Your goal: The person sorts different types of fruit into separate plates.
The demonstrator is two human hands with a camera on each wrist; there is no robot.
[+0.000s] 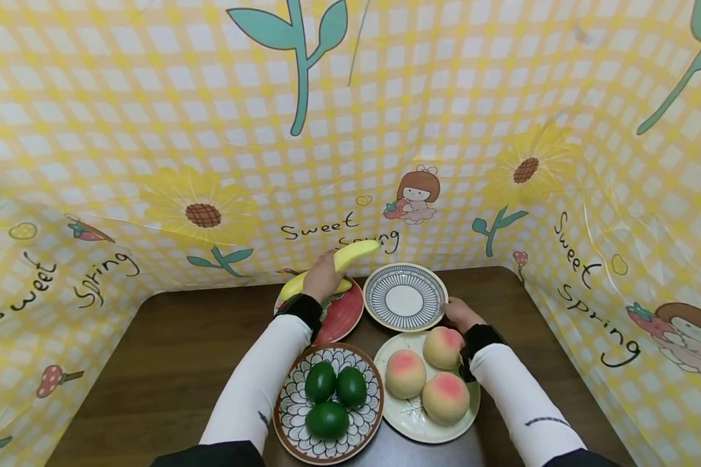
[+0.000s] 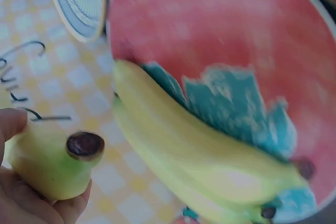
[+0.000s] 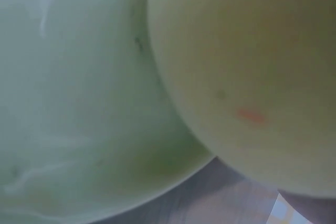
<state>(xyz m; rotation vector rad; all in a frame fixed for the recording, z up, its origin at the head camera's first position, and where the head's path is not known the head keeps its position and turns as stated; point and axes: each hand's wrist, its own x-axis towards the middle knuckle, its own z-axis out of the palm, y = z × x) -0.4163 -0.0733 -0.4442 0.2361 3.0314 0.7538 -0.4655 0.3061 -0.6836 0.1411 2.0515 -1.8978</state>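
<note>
Brown table (image 1: 181,350): left hand (image 1: 321,277) clamps banana (image 1: 356,253); right hand (image 1: 458,314), grip unclear, touches striped plate (image 1: 405,298) beside peaches (image 1: 438,373).

Glossy plastic sheeting (image 1: 152,130) walls a dark matt wooden table (image 1: 181,350).

Four plates stand on the worktop (image 1: 181,350): a red plate (image 1: 344,318) at 11 o'clock, a blue-striped plate (image 1: 405,297) at 1 o'clock, a petal-patterned plate (image 1: 289,408) at 7 o'clock and a cream plate (image 1: 405,418) at 5 o'clock. Three green avocados (image 1: 329,395) lie on the petal-patterned plate and three peaches (image 1: 432,373) on the cream one. There are three bananas (image 1: 350,256), one lifted and two on the red plate, and two hands (image 1: 321,279).
</note>
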